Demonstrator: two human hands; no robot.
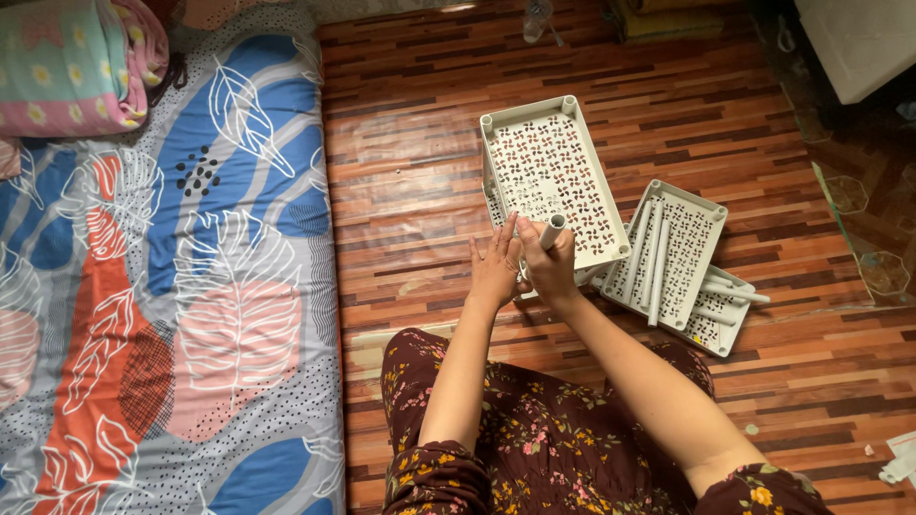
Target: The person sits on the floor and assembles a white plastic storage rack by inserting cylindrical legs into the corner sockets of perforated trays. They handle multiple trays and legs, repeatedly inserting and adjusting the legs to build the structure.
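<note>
Just now right hand [549,262] fingers clasp a white tube [552,230]; left hand [496,267], fingers spread, touches the perforated tray [549,172].

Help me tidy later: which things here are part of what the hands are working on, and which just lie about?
In hand:
right hand gripping white tube
left hand at perforated white tray
spare trays
loose tubes

Lying about:
patterned mattress
folded blanket
clear bottle
paper scrap

Three white perforated trays [549,172], about six white tubes [658,257] counting the held one, two hands [496,272], one patterned mattress [172,286], one folded blanket [76,62]
</note>
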